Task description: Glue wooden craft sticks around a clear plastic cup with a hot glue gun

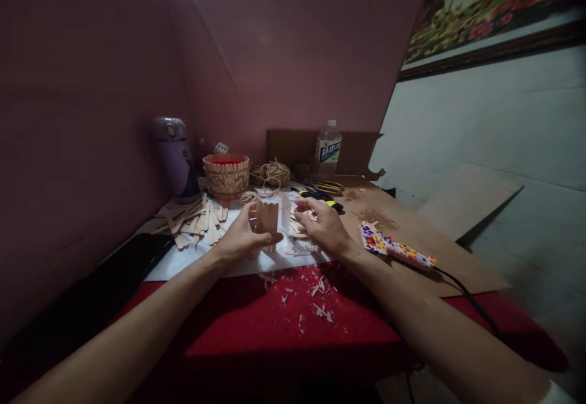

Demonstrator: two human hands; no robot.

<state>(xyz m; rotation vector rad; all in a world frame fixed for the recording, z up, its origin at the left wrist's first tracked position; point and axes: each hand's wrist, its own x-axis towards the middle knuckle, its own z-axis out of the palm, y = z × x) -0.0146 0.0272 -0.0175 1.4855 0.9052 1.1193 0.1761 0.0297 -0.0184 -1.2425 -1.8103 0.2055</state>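
Bare forearms [151, 324] lead to the left hand [242, 234], thumb and fingers closed around a translucent, cup-like plastic piece [284, 218] partly faced with upright wooden sticks [267, 215], over the red-clothed table [274, 334]; the right hand [324, 224] curls loosely beside it, its grasp unclear. Too hard a squeeze could flex the plastic and pop sticks loose. Beyond, a round, stick-clad tub [226, 178] shows red inside; a purple flask [173, 157] and clear, labelled bottle [328, 151] are capped, contents unreadable.

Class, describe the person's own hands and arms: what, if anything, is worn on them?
The left hand and right hand show no gloves or rings. Both forearms are bare, without a watch; pale cloth, probably a sleeve, shows at the right one's end.
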